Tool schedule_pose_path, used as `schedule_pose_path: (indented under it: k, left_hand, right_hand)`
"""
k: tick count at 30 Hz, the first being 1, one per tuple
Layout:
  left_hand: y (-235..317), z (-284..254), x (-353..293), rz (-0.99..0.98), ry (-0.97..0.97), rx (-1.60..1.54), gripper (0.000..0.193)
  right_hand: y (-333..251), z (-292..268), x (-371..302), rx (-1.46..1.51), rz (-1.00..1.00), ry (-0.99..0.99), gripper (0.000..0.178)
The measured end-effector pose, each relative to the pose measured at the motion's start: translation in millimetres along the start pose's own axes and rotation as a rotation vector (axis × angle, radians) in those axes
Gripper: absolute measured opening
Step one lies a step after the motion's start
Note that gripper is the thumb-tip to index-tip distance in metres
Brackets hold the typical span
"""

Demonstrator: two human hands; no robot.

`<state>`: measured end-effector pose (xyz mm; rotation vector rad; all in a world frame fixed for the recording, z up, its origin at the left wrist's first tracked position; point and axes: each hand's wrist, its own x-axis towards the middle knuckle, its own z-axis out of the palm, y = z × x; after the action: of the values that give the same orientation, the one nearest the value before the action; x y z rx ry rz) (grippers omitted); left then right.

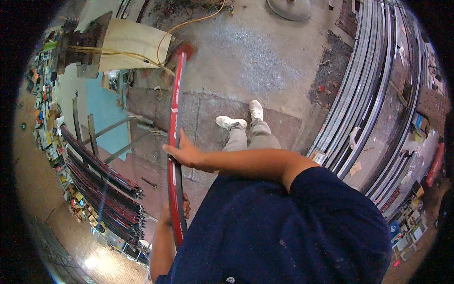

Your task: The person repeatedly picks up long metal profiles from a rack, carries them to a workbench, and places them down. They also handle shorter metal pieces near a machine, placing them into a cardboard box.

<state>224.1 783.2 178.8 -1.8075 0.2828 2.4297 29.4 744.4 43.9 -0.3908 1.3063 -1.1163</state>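
Observation:
A long, narrow bar (pixel 175 118) with a red face, white markings and a dark side runs along my left side, from beside my body to the far floor. My right hand (pixel 188 152) reaches across my body and grips its middle, with the thumb lying over the red face. Closer to my body, my left hand (pixel 185 207) wraps round the same bar from beneath, its fingertips showing at the right edge. The near end of the bar is hidden against my dark shirt.
A rack of stacked dark and red bars (pixel 104 203) stands at the left. Long grey metal profiles (pixel 352 94) lie along the right. Ahead are a pale board (pixel 132 42), a yellow cord (pixel 193 21) and a round base (pixel 291 8). Shavings (pixel 265 61) litter the floor.

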Motion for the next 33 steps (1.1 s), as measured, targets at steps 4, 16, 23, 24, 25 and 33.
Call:
schedule_pose_path:
  k: [4,16,23,24,25,33]
  left_hand:
    - [-31.1,-14.8,-14.4,-0.058,-0.013,0.098,0.041]
    - [41.9,60.8,6.3,0.068,0.173,0.262,0.037]
    - [27.7,-22.1,21.2,0.02,0.257,0.41,0.04]
    - [24.6,-20.1,19.4,-0.072,0.294,0.392,0.041]
    - [15.4,-19.2,19.1,-0.111,0.271,0.367,0.038]
    - [-73.6,-69.7,11.4,-0.149,0.389,0.417,0.037]
  right_hand:
    - [27.6,7.4,-10.0,0.133,0.563,-0.287,0.086]
    - [-77.4,-55.6,-10.9,0.398,-0.108,0.024,0.085]
    - [8.1,-21.2,15.3,0.538,0.082,-0.136,0.072]
    - [33.8,-10.5,23.7,0.562,0.303,-0.19,0.066]
    - [48.4,-2.7,20.3,0.482,0.428,-0.176,0.056]
    - [135.3,39.4,-26.4,0.322,0.804,-0.298,0.04]
